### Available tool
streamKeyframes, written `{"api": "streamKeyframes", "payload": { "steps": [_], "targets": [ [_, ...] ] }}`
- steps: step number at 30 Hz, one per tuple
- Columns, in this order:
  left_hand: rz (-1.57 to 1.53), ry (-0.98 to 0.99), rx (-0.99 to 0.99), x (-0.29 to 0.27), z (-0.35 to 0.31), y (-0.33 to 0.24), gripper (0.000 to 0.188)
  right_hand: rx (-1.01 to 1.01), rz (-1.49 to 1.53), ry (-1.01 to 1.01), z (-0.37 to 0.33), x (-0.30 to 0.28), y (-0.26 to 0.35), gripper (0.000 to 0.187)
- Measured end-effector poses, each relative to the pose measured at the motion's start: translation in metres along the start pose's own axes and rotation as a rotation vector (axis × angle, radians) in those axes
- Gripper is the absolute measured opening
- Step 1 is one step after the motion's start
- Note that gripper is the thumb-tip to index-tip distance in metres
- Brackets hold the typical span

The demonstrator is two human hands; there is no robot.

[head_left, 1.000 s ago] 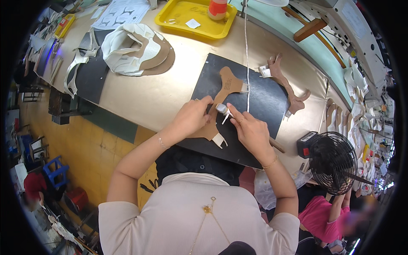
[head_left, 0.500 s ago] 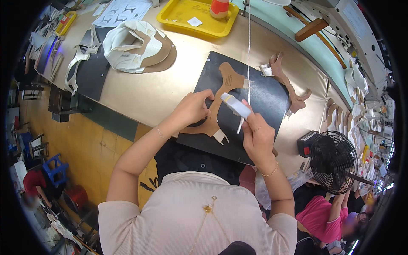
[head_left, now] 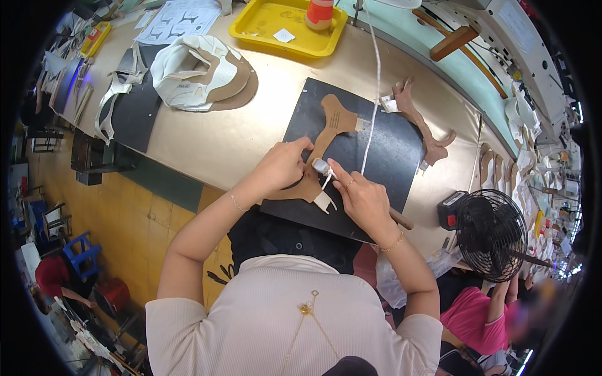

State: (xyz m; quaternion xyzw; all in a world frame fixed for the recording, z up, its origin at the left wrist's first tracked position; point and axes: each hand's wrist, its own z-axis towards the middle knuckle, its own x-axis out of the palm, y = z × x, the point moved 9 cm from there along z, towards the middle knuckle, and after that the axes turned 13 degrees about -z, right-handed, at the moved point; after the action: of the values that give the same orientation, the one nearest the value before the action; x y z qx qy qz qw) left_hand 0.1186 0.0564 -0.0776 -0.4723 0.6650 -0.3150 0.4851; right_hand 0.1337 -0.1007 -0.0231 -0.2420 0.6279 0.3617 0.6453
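Observation:
A brown Y-shaped shoe-upper piece point(head_left: 337, 119) lies on a black work mat point(head_left: 389, 147), with white strips at its ends. My left hand point(head_left: 283, 161) is closed at the piece's left edge, its fingertips pressing there; something dark shows partly under the palm. My right hand point(head_left: 364, 199) grips a hammer point(head_left: 322, 166), its pale head at the narrow middle of the piece, close to my left fingertips. The brown handle end sticks out behind the hand. A thin white strip shows just below the head. A white cord point(head_left: 374, 113) hangs down to my right hand.
A brown part point(head_left: 414, 116) lies at the mat's right. Stacked white-and-brown uppers point(head_left: 200, 72), a yellow tray point(head_left: 251, 37) with a bottle point(head_left: 320, 14), and a printed sheet point(head_left: 179, 22) are farther back. A black fan point(head_left: 491, 235) stands right; a person in pink point(head_left: 476, 319) sits beyond.
My right hand has brought the hammer down and left, from above the mat to the brown piece. The cord's lower part has shifted. My left hand stays nearly in place.

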Motion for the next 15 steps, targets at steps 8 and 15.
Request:
{"api": "streamKeyframes", "payload": {
  "steps": [8,15],
  "targets": [
    [-0.060,-0.022,0.009,0.000,0.000,0.004,0.031,0.054,0.192,-0.279,-0.010,-0.037,0.000,0.054],
    [-0.078,-0.003,-0.014,0.001,0.002,0.007,0.030,0.054,0.128,-0.193,-0.009,-0.026,0.004,0.051]
  ]
}}
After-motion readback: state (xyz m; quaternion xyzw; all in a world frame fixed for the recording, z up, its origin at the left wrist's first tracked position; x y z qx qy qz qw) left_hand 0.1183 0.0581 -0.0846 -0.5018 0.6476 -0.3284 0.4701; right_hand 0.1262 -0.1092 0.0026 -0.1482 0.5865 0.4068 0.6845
